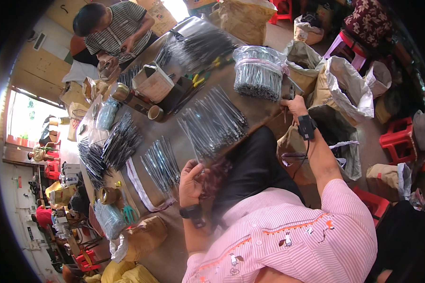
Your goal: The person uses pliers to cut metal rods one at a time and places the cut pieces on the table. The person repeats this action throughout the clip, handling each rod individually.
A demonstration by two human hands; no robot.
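Note:
My left hand [191, 183] is at the near edge of the table, thumb and fingers pinched on a thin silvery strip [197, 154] that points up toward a loose pile of similar strips [213, 121]. Beyond the table's right corner, my right hand [295, 107] has its fingers closed around something small and slim, mostly hidden by the fingers. Beside it stands a thick bundle of strips [257, 80], wrapped in clear plastic and tied with a pinkish band. A smaller row of strips [160, 162] lies left of the pile.
Across the table [174, 113] sits a person in a striped shirt [120, 28]. Darker strip heaps [120, 137], a cardboard box [152, 84], tape rolls [109, 195], teal-handled scissors [129, 214] and yellow-handled pliers [198, 81] lie about. Open sacks [347, 87] and red stools [398, 141] stand at right.

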